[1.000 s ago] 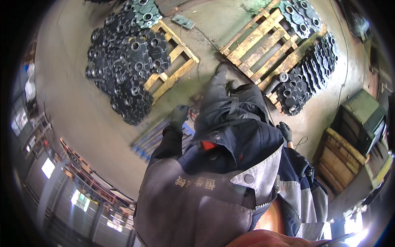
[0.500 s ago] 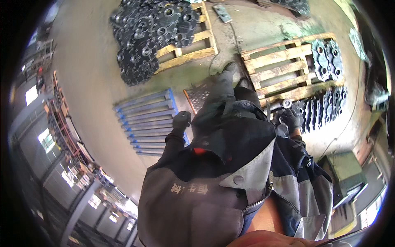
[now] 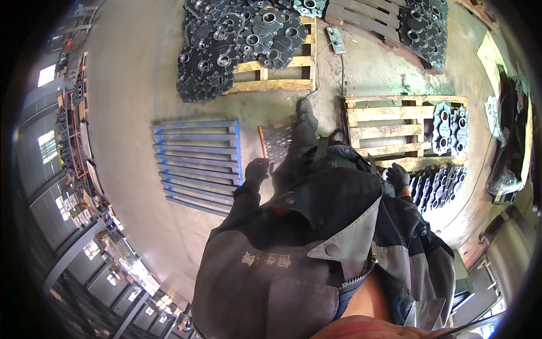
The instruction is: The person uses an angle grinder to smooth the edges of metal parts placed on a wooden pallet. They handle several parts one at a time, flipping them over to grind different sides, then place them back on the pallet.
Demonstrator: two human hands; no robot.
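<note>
My left hand (image 3: 258, 171), in a dark glove, hangs at my left side between the blue slatted rack (image 3: 197, 150) and my leg. Its fingers are loosely bent, the thumb stands apart, and I see nothing in it. On the other side my right hand (image 3: 398, 178), also gloved, is closed round a metal tool with a round silver end (image 3: 385, 174). Most of that tool is hidden by the hand and my jacket. Just beyond the right hand is a row of dark cast plates (image 3: 437, 189) standing on edge, beside a wooden pallet (image 3: 389, 131).
Two greenish cast covers (image 3: 450, 130) lie on the pallet's right end. Black castings (image 3: 243, 39) are heaped on another pallet (image 3: 276, 85) at the far left, more castings (image 3: 423, 31) at the far right. A perforated metal plate (image 3: 278, 141) lies by my leg; a cable (image 3: 342, 73) crosses the floor.
My view has shifted, and the pallets now appear lower in it. The round-ended tool, plainly visible before, is now mostly hidden beside my right hand. My left hand has swung slightly right.
</note>
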